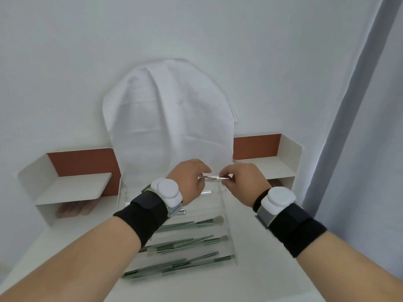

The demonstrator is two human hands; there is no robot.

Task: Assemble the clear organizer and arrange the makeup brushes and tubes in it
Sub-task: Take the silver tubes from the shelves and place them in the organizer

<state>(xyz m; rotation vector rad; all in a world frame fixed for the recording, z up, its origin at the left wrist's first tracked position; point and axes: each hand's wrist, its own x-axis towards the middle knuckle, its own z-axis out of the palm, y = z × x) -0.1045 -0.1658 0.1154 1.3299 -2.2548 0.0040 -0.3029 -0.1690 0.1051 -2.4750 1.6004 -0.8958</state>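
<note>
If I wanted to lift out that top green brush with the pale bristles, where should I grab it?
Probably grip the top green brush mid-handle, coming from the open front. It lies flat across its tier of the clear organizer, bristles pointing right, so the slim handle is the firmer, cleaner part.

Looks like a home bedroom or dressing corner, prob. a vanity setup. White bench (250, 269) against plain white wall (87, 51); low white shelf unit w/ rust-brown back panel (82, 162) along bench's far edge; round shape under white cloth (168, 116) at far-edge middle, maybe a mirror; pale curtain (357, 127) by right edge.
</note>
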